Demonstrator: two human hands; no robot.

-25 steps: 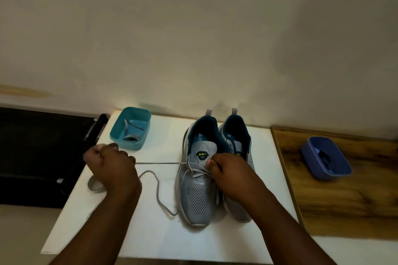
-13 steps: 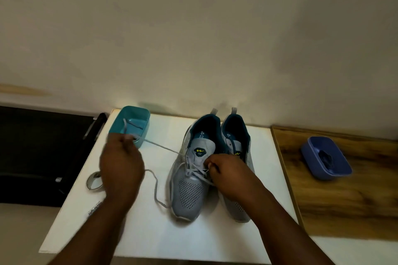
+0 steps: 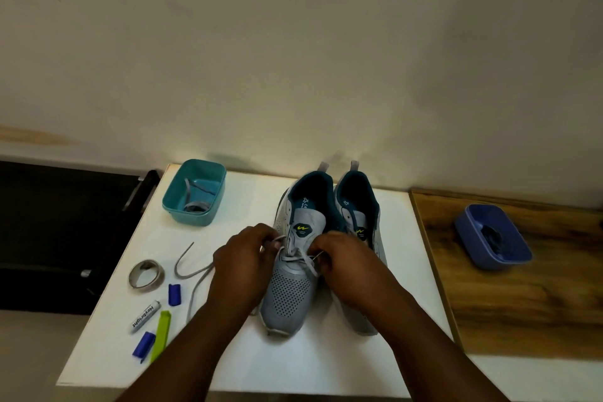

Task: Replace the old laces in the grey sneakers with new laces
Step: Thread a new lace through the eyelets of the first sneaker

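Two grey sneakers with teal lining stand side by side on the white table (image 3: 293, 365), toes toward me. The left sneaker (image 3: 292, 290) has a grey lace (image 3: 195, 274) still threaded through its lower eyelets; the loose end trails left across the table. My left hand (image 3: 243, 261) pinches the lace at the shoe's left eyelets. My right hand (image 3: 346, 261) pinches the lace on the right side and partly covers the right sneaker (image 3: 357, 206).
A teal tub (image 3: 194, 191) with a grey lace inside sits at the back left. A blue tub (image 3: 492, 237) rests on the wooden surface to the right. A tape roll (image 3: 146, 274), a battery (image 3: 146, 316), blue clips (image 3: 174, 294) and a green clip (image 3: 161, 334) lie front left.
My left hand has come back from near the teal tub to the left sneaker's eyelets. The pulled lace end now lies slack on the table. The view dropped, showing the small items.
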